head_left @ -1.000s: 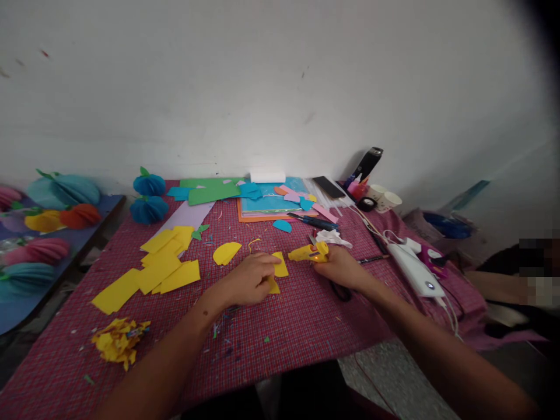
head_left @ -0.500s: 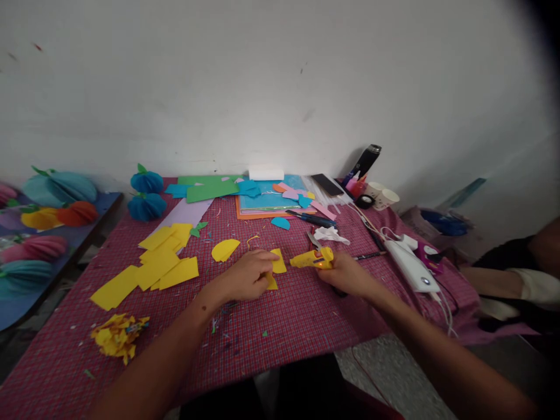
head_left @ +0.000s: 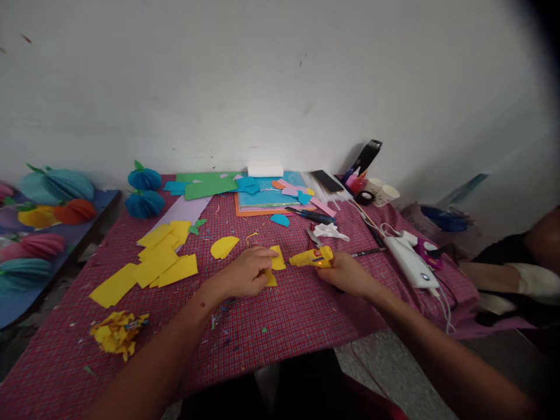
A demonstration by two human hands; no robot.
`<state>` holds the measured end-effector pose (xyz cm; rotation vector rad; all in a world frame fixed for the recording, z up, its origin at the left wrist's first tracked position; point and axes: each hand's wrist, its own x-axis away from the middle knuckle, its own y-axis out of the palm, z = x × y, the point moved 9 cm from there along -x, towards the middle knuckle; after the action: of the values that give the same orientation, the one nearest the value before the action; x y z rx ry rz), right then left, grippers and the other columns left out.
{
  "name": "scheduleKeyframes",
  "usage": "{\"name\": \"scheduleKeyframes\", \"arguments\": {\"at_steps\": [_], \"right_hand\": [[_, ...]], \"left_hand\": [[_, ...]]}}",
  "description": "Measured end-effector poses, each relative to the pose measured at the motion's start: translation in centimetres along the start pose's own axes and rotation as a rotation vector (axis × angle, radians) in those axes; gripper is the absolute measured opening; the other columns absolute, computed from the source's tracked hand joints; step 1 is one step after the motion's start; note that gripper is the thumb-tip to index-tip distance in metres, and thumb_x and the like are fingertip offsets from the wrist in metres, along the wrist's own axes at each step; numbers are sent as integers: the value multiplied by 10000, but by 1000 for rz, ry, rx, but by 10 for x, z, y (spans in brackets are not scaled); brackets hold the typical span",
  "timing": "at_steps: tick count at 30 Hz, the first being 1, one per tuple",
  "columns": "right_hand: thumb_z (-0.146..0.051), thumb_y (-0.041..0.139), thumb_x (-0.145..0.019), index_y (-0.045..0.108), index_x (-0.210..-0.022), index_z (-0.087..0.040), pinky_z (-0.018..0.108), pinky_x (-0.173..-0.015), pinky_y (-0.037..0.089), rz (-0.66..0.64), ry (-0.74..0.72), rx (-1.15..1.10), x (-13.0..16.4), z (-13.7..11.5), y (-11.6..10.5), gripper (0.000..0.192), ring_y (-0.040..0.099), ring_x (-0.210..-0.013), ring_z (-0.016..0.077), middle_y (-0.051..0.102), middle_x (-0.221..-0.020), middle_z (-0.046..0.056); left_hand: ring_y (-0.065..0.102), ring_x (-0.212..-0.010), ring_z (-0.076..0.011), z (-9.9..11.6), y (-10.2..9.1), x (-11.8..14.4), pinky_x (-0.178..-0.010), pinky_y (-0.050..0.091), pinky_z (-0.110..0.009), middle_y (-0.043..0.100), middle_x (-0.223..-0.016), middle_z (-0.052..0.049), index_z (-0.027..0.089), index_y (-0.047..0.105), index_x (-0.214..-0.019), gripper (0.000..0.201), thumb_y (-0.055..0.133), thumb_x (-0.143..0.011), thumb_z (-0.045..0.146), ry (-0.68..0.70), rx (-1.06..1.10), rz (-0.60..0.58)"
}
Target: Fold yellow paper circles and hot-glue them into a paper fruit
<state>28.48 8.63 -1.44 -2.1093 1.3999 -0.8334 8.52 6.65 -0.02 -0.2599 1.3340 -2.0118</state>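
Observation:
My left hand (head_left: 245, 273) presses on a folded yellow paper piece (head_left: 277, 260) lying on the red checked tablecloth (head_left: 280, 315), fingers curled over it. My right hand (head_left: 345, 272) grips a yellow glue gun (head_left: 311, 257), its nozzle pointing left at the paper's right edge. A yellow half-circle cutout (head_left: 224, 247) lies just left of my left hand. Several yellow paper rectangles (head_left: 157, 259) are spread further left.
A crumpled yellow scrap pile (head_left: 117, 333) sits at the front left. Stacked coloured sheets (head_left: 266, 195), scissors (head_left: 311, 216), paper cups (head_left: 381, 193), a phone (head_left: 327, 181) and a white power bank (head_left: 411, 261) with cables line the back and right. Paper honeycomb balls (head_left: 143, 192) stand left. Another person's sleeve (head_left: 520, 280) is at right.
The view has tilted slightly. My right hand brought the glue gun a little lower and closer to the yellow paper; my left hand stays on the paper.

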Motion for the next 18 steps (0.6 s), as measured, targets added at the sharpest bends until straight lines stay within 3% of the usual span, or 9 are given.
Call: {"name": "scheduleKeyframes", "arguments": {"at_steps": [18], "right_hand": [[-167,525,-707,654,-822,-159,219,-475,360,-8,-8,39,-1,2,1,173,485,-520,111,603,-666,-10]], "left_hand": [[576,-1232,-230,-2,2,0,-1079,418,-406,632,-1320,-85,184,588,-757,150,496,-775,68,3,7,11]]}}
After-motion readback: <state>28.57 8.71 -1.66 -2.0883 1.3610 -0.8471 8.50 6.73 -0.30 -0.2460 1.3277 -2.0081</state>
